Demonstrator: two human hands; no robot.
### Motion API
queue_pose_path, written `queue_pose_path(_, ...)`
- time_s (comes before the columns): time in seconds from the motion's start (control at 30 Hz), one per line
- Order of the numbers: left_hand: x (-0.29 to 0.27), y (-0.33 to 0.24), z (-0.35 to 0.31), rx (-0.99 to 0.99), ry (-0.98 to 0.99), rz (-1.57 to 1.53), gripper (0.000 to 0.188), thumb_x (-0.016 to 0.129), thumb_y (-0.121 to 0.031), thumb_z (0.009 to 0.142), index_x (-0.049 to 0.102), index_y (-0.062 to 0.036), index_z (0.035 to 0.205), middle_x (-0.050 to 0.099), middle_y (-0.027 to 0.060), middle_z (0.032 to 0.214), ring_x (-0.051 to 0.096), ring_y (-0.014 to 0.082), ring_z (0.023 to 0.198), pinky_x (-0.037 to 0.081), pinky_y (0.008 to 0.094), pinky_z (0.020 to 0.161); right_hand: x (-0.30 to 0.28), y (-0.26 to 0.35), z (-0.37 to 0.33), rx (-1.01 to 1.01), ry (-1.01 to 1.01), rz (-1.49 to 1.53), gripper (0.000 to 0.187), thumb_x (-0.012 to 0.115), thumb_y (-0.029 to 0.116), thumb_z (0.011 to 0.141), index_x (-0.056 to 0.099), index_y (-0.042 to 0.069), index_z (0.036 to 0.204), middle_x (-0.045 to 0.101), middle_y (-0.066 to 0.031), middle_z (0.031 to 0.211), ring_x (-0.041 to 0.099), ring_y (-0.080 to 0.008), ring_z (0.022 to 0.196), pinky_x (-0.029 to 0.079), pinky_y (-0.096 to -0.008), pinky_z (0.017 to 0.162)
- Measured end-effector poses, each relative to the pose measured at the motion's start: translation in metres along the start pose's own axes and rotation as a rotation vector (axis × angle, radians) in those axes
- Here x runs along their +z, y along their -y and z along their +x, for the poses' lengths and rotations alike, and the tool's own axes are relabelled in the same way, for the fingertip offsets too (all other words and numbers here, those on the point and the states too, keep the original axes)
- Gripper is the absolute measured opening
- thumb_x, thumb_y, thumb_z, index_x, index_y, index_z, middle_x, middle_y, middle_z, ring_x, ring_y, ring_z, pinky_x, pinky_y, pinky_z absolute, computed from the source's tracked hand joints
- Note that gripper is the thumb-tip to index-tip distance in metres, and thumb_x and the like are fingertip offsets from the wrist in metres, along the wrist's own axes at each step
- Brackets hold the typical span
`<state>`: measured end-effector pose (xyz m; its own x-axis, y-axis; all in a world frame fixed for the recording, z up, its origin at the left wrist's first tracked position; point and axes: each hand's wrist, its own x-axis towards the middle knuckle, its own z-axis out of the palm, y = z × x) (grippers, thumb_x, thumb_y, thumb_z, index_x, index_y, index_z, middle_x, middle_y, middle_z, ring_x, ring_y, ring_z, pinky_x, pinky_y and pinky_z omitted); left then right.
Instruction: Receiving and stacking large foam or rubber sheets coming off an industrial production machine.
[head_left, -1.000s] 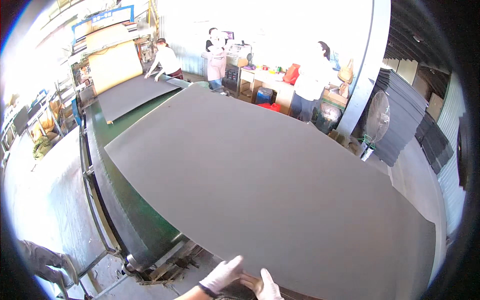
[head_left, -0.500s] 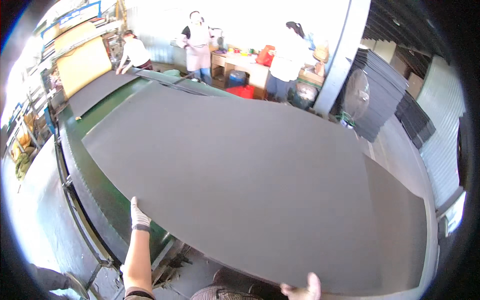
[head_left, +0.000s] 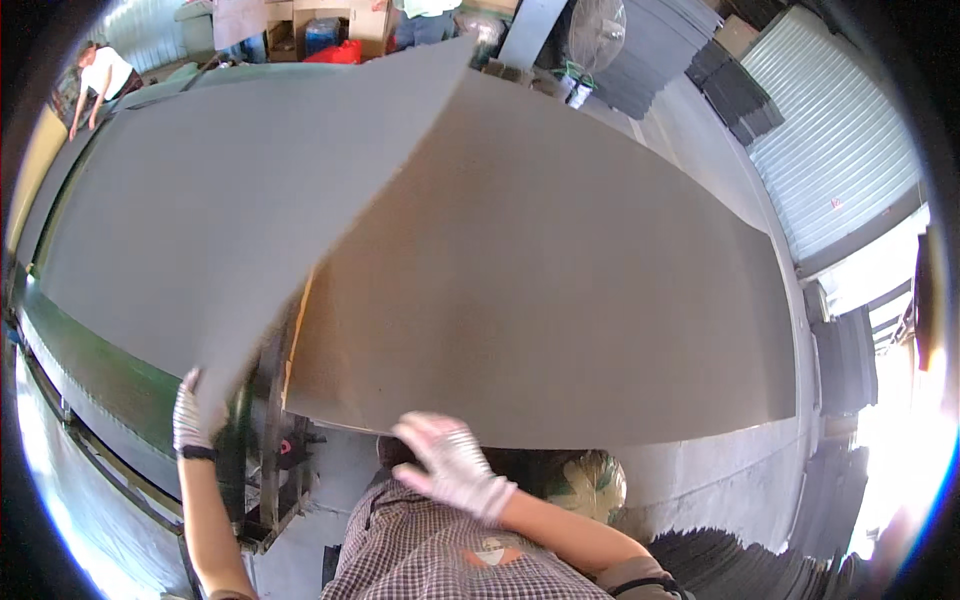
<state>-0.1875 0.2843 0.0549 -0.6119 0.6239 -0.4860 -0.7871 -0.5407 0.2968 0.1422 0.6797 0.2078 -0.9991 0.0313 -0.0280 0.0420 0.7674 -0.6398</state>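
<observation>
A large thin grey sheet (head_left: pixel 230 190) lies over the green machine bed (head_left: pixel 110 365) on the left, its right end lifted and curling. At that sheet's near corner my left hand (head_left: pixel 190 415), in a striped glove, is closed on the edge; part of its fingers is hidden. My right hand (head_left: pixel 450 465), gloved and slightly blurred, hangs before my checked clothing with fingers apart and nothing in it. Just beyond it is the near edge of a second large grey-brown sheet (head_left: pixel 570 270), which lies flat on the right.
At the far left a person (head_left: pixel 105 75) leans over the bed with both hands down. A standing fan (head_left: pixel 597 35) and stacked dark sheets (head_left: pixel 660 50) are behind. A dark frame (head_left: pixel 265 440) stands between bed and second sheet. More dark sheets (head_left: pixel 745 560) lie at lower right.
The upper grey sheet has shifted left onto the green bed, uncovering much of the sheet beneath. My right hand has let go of its edge and moved left. The view has turned right and down.
</observation>
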Motion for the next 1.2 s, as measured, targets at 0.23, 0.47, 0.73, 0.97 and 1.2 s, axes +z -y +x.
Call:
queue_pose_path(0.23,-0.001,-0.079,0.005,0.359,-0.457,0.128,0.025,0.066,-0.024,0.091,0.062,-0.0144,0.114,0.07,0.0014,0.117,0.028,0.0039,0.04,0.027,0.0173,0.04,-0.052,-0.115,-0.126,0.463,0.141,-0.769,0.099,0.083,0.045,0.065,0.036,0.013,0.145,0.036,-0.0135,0.151,0.033,-0.0326,0.141,0.028,-0.051,0.113)
queue_pose_path(0.47,-0.075,0.002,-0.063,0.892,-0.834,0.458,0.04,0.063,-0.039,0.092,0.063,-0.0006,0.102,0.064,0.0103,0.093,0.061,0.018,0.081,0.051,0.0312,0.074,-0.093,-0.139,-0.143,0.109,0.123,-0.565,0.078,0.083,0.041,0.063,0.055,0.013,0.13,0.056,-0.0104,0.133,0.053,-0.0296,0.123,0.043,-0.0465,0.099)
queue_pose_path(0.73,0.256,0.327,-0.103,-0.057,0.26,0.865,0.054,0.076,-0.028,0.086,0.057,-0.0007,0.129,0.066,0.0132,0.116,0.064,0.0238,0.109,0.05,0.0372,0.097,-0.215,-0.052,-0.153,0.325,-0.87,-0.717,0.022,0.072,0.017,0.076,0.066,0.006,0.095,0.064,-0.0105,0.084,0.06,-0.0305,0.079,0.046,-0.042,0.075)
queue_pose_path(0.97,0.338,0.465,-0.031,0.272,0.128,1.019,0.037,0.059,-0.027,0.099,0.058,0.0009,0.125,0.065,0.0083,0.112,0.07,0.0239,0.089,0.057,0.0351,0.072,-0.111,-0.064,-0.215,0.262,-0.529,-0.327,0.033,0.069,0.013,0.08,0.064,0.002,0.111,0.061,-0.0184,0.121,0.058,-0.0362,0.11,0.043,-0.0454,0.098)
queue_pose_path(1.2,0.347,0.358,-0.018,0.657,-0.079,0.947,0.032,0.06,-0.023,0.094,0.062,0.0035,0.113,0.065,0.014,0.111,0.066,0.0254,0.09,0.057,0.0325,0.066,-0.128,-0.243,-0.44,0.967,-1.543,1.135,0.051,0.048,0.043,0.099,0.054,0.001,0.128,0.059,-0.0129,0.122,0.057,-0.0307,0.11,0.05,-0.0444,0.095)
